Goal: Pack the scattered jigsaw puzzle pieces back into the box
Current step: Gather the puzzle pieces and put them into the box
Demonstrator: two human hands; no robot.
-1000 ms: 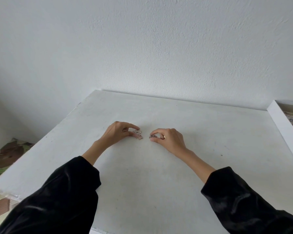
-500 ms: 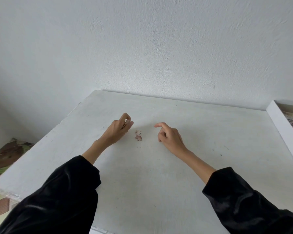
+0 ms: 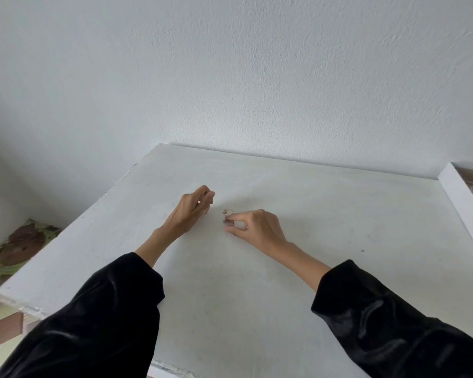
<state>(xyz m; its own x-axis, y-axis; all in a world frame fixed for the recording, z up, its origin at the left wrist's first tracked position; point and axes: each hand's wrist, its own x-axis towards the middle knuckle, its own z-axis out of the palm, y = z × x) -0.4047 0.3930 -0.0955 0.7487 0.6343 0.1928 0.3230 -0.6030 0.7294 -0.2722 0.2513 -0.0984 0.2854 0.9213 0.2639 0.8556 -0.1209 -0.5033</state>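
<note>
- A small cluster of jigsaw puzzle pieces [image 3: 228,220], pinkish-brown and pale, is seen lying on the white bench [image 3: 257,282] near its middle, between the two hands.
- The nearer edge of the cluster is pinched between the thumb and forefinger of the right hand [image 3: 257,227]; the other fingers of that hand are curled under, with the thumb resting on the bench surface.
- The farther piece of the cluster is left uncovered, just beyond the right fingertips.
- The left hand [image 3: 193,211] is held just left of the pieces, apart from them, with its fingers loosely bent and pointing down at the bench; nothing can be seen in its grasp.
- Both forearms are covered by black, shiny sleeves [image 3: 99,323] that reach in from the lower corners.
- The box [image 3: 464,205], white-walled, is placed at the right edge of the bench, well apart from the pieces; a patterned interior is partly shown, cut off by the frame.
- A white textured wall [image 3: 230,77] is seen behind the bench.
</note>
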